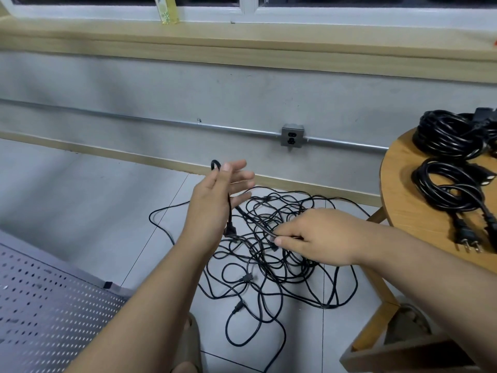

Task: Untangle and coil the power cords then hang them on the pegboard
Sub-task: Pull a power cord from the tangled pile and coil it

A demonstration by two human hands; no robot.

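The power cords are thin, black and limp, probably light and a little slick. They will likely sag and snag on each other rather than hold a shape, so the firm places to hold are the moulded ends or a short stretch of cable just behind one. Most lie in one tangle (pixel 282 265) on the floor (pixel 80 197); the number of cords in it cannot be told, though three connector ends show among the loops. The left grip (pixel 215 200) is raised with its fingers straight and spread, one cord (pixel 215 165) draped over it and its plug (pixel 230 232) dangling below the palm. The right grip (pixel 320 235) pinches a single strand (pixel 258 224) between thumb and forefinger just above the heap. Two coiled bundles (pixel 451 187) sit on the round desk (pixel 408 205) — done, it seems — and one pegboard (pixel 48 305) lies at the lower left with nothing hung on it.
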